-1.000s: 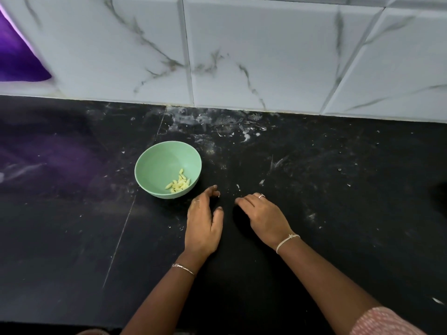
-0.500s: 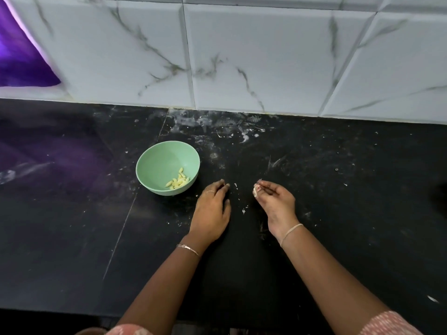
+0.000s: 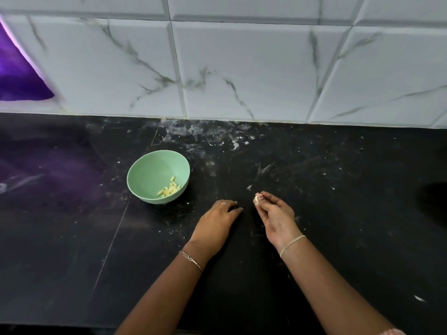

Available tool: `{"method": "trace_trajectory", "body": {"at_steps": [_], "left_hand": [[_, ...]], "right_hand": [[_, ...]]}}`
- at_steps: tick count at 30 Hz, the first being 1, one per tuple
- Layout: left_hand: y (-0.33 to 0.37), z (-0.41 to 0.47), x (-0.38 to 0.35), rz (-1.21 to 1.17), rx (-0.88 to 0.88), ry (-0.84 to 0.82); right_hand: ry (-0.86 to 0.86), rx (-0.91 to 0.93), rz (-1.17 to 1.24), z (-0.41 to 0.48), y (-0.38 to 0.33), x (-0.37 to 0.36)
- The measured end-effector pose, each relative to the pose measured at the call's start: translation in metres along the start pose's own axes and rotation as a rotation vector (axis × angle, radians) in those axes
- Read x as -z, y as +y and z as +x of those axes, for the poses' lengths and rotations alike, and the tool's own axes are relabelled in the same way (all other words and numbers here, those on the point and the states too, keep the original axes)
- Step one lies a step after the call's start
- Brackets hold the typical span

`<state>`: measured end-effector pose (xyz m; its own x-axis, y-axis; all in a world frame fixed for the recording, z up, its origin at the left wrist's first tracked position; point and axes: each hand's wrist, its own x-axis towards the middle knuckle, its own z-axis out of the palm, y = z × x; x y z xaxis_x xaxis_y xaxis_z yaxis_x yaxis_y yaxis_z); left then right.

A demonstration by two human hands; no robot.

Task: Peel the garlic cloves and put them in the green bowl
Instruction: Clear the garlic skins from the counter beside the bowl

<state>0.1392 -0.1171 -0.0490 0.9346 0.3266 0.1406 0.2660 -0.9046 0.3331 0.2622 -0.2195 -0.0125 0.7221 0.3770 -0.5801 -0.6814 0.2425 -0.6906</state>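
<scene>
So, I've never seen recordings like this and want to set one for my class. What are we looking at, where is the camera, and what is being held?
There is no machine here: these are a person's two bare hands. Every picture comes from one wide-angle camera worn on the head, looking forward and down. Below is a black countertop, with a marbled tiled wall behind. On it stands a green bowl holding pale peeled garlic cloves. The right hand pinches one garlic clove at its fingertips. The left hand rests palm down on the countertop and holds nothing that shows. Small white scraps lie scattered about.
</scene>
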Motion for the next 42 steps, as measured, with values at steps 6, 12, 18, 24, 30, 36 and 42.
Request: {"method": "trace_trajectory", "body": {"at_steps": [6,12,18,24,30,36,42], "left_hand": [[0.012,0.007,0.007,0.055,0.026,0.022],[0.016,0.018,0.004,0.042,0.105,0.007],[0.012,0.012,0.02,-1.072,0.718,0.178],[0.005,-0.054,0.058,-1.819,0.921,0.357],[-0.031,-0.15,0.093,-1.93,1.008,0.551],[-0.078,-0.271,0.123,-1.941,1.074,0.832],[-0.115,-0.381,0.118,-1.962,1.224,1.111]], "right_hand": [[-0.022,-0.052,0.012,-0.005,0.006,-0.004],[-0.034,-0.08,0.02,-0.014,0.011,-0.008],[-0.081,-0.126,0.008,-0.034,0.018,-0.019],[-0.218,-0.22,-0.036,-0.077,0.05,-0.044],[-0.373,-0.363,-0.128,-0.141,0.113,-0.082],[-0.54,-0.537,-0.239,-0.209,0.209,-0.122],[-0.64,-0.703,-0.41,-0.256,0.309,-0.143]]}}
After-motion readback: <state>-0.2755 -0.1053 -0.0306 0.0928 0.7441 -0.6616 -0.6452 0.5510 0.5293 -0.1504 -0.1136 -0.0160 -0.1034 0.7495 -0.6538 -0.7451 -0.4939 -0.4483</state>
